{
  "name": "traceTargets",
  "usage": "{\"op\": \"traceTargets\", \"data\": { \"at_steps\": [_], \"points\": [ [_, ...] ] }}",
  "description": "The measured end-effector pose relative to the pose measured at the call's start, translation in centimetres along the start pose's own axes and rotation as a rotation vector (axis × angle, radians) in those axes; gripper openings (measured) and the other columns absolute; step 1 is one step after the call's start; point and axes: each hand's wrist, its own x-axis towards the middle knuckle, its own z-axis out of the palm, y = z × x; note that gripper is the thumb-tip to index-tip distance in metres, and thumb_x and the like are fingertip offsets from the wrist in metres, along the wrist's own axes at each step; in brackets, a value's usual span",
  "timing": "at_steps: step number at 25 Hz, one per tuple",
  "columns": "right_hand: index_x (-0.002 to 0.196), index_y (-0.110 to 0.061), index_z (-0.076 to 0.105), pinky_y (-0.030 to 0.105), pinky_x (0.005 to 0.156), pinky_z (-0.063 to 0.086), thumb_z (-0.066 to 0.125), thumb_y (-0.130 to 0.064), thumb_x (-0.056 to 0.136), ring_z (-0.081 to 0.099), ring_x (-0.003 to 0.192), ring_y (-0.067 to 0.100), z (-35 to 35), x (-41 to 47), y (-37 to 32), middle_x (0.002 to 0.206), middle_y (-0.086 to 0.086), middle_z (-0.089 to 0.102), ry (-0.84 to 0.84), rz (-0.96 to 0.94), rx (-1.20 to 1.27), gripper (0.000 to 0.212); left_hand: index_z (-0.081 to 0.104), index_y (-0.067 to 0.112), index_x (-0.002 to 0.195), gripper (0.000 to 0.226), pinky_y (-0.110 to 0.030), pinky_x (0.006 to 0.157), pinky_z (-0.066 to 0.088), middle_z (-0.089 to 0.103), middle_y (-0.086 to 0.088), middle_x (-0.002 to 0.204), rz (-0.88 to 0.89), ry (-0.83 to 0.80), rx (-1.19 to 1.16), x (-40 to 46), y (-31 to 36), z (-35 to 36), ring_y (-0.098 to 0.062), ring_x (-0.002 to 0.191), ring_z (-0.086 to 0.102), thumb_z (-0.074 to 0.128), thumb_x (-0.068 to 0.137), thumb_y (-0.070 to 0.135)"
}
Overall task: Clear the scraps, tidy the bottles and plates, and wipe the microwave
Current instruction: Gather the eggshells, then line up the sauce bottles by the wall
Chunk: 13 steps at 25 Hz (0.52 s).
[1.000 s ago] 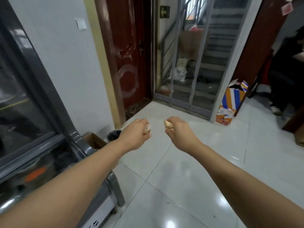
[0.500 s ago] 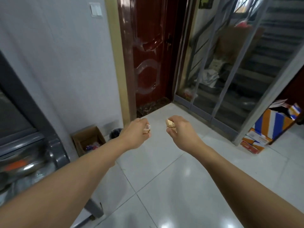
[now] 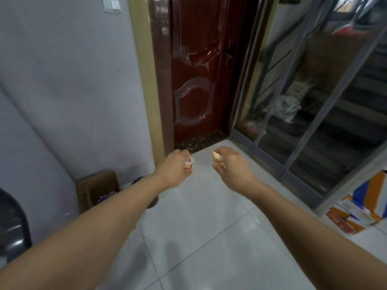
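Observation:
Both arms stretch out in front of me above a white tiled floor. My left hand [image 3: 174, 170] grips a pale eggshell scrap [image 3: 188, 162] in curled fingers. My right hand [image 3: 232, 166] pinches a tan eggshell scrap [image 3: 216, 157] between thumb and fingers. The two hands are level, a short gap apart. A small dark bin [image 3: 139, 181] stands on the floor by the wall, mostly hidden behind my left forearm. No bottles, plates or microwave are in view.
An open cardboard box [image 3: 97, 190] with rubbish stands against the grey wall at left. A dark red door [image 3: 194, 80] is straight ahead, a glass partition [image 3: 314, 101] to its right. Striped cartons [image 3: 364, 206] lie at right. A dark cabinet corner [image 3: 12, 227] sits at far left.
The view has swung left and moved forward: the cabinet slid out at left, the door and the box came nearer. Both hands keep their scraps.

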Motion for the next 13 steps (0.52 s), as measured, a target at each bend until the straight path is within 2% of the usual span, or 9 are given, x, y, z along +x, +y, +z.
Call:
{"op": "traceTargets", "data": {
  "at_steps": [3,8,13],
  "points": [
    [0.120,-0.016,0.052,0.024,0.072,0.034,0.056,-0.022,0.092,0.044,0.090,0.010,-0.2,5.6,2.1,0.114,0.004,0.055,-0.016,-0.024,0.008,0.029,0.053,0.017,0.111,0.028,-0.032,0.077,0.042,0.056,-0.006,0.112,-0.043,0.008,0.002,5.0,-0.1,-0.3,-0.023,0.098,0.054,0.060,0.089,0.032],
    [0.117,-0.012,0.052,0.024,0.073,0.031,0.056,-0.018,0.092,0.042,0.091,0.013,0.2,14.5,5.5,0.111,0.007,0.055,-0.084,-0.166,0.053,0.026,0.054,0.016,0.111,0.029,-0.038,0.086,0.047,0.055,-0.005,0.111,-0.160,0.051,0.005,12.0,-0.8,-0.3,-0.024,0.101,0.054,0.061,0.087,0.031],
    [0.116,-0.010,0.054,0.034,0.082,0.043,0.057,-0.015,0.091,0.051,0.099,0.024,0.5,24.4,9.3,0.110,0.009,0.055,-0.192,-0.332,0.092,0.026,0.054,0.014,0.108,0.025,-0.031,0.078,0.043,0.053,-0.005,0.103,-0.334,0.147,-0.019,19.1,-0.4,0.8,-0.026,0.094,0.055,0.060,0.087,0.028]
  ]
}}
